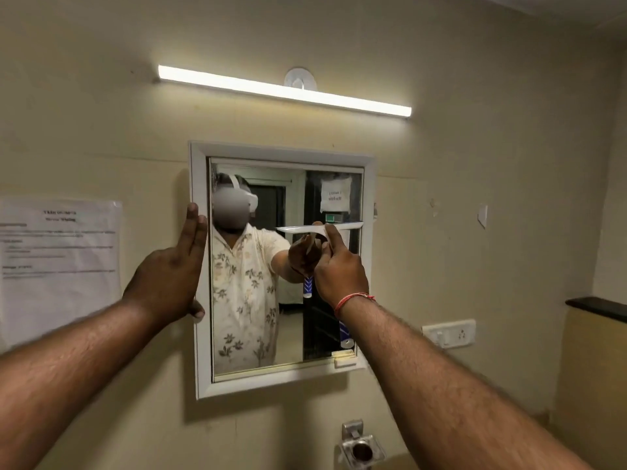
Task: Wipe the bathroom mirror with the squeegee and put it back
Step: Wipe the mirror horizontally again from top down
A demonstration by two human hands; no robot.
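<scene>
From the head view, my right hand (339, 269) is wrapped round the squeegee (298, 228), forefinger up its neck, with the blade level against the upper right of the mirror (291, 334). My left hand (176, 266) lies flat, fingers straight, on the left edge of the frame (201, 368). I'd judge a steady, even pull downward works best, the left hand bracing. My wrist hides most of the handle, and I can't tell whether the rubber sits flush
</scene>
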